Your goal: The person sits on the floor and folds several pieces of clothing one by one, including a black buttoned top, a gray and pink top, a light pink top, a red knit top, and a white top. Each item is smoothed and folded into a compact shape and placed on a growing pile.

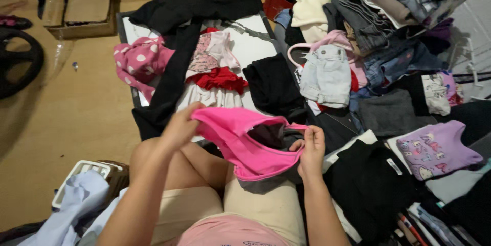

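Bare knees sit lowest in view, and just above them both hands hold up a bright pink garment [240, 141] over the lap. Left hand [180, 126] pinches the cloth's upper left edge between thumb and fingers; right hand [311, 150] pinches the right edge, fingers curled into the fabric. Stretched between them, the garment runs its long axis left to right, sagging down toward the right, its opening facing up and showing a dark lining. Beyond it lie a black garment [273, 85] and a pale denim piece [327, 74] on the white board [253, 46].
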